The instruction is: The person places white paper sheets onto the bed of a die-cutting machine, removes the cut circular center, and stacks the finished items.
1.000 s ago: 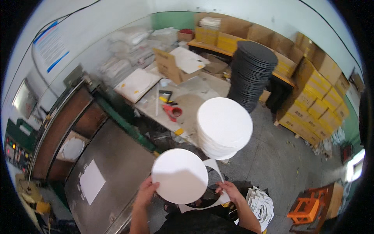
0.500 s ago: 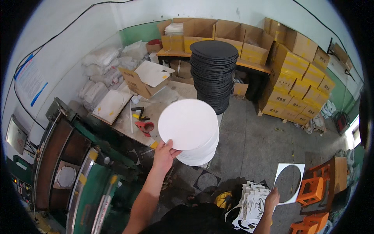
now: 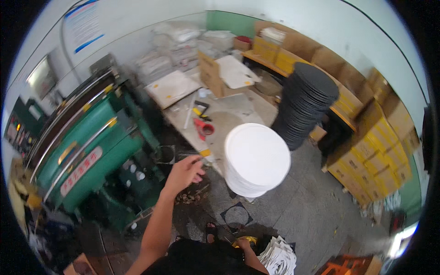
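Observation:
My left hand [image 3: 185, 173] is in the air just left of the white round discs, fingers loosely bent and apart, holding nothing. The white discs [image 3: 259, 156] form a tall stack at the near corner of the worktable. Down by my body, my right hand [image 3: 243, 243] is beside a yellow item [image 3: 250, 240] whose kind I cannot make out. Its fingers are too small and smeared to read. White sheet off-cuts [image 3: 278, 259] lie in a pile on the floor to the right of that hand. A higher stack of black discs [image 3: 307, 103] rises behind the white one.
The worktable [image 3: 229, 112] carries a red tape dispenser [image 3: 204, 129], a black-and-yellow tool [image 3: 200, 110] and an opened carton [image 3: 210, 73]. A green machine [image 3: 98, 149] stands left. Taped cartons [image 3: 373, 156] are piled right. Orange stools [image 3: 346, 266] are at lower right.
My left hand has let go of the white disc, now on the stack, and moved left. My right hand has drawn in toward my body, without the square frame-shaped off-cut. The view has turned left.

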Demonstrator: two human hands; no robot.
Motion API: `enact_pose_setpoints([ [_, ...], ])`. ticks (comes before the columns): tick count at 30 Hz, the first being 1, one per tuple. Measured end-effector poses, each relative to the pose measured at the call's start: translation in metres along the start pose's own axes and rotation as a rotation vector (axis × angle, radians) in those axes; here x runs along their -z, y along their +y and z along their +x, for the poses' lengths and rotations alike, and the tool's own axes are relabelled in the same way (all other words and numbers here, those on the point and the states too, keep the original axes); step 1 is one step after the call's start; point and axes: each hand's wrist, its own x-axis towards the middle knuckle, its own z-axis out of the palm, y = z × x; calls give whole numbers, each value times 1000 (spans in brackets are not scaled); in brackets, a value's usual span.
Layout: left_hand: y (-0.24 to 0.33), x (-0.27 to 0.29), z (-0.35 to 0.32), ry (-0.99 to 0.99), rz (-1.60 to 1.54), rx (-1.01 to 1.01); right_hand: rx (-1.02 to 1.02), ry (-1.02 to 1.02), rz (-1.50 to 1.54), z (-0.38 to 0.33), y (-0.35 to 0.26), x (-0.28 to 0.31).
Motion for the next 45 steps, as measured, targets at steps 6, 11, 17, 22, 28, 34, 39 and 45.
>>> enact_pose_setpoints([
  [6, -177, 152, -212, 566, 461, 303, -234, -403, 581, 53, -138, 34],
  [11, -279, 184, -462, 1076, 467, 572, -256, -267, 75, 72, -174, 14],
  [17, -310, 171, -740, 2465, 471, 716, -130, -410, -364, 40, -244, -83],
  [22, -327, 158, -854, 2480, 564, 1436, 142, -603, -558, 27, -323, -175],
  [28, -358, 146, -956, 2539, -801, 25, 377, -674, -693, -115, -394, -289],
  [34, -344, 128, -917, 2674, -710, 42, 581, -788, -870, -148, -400, -280],
  [39, -292, 39, -855, 1860, -1038, -312, 539, -905, -488, -253, -517, -240],
  [45, -272, 64, -896, 2407, -600, -84, 839, -925, 232, -243, -687, -279],
])
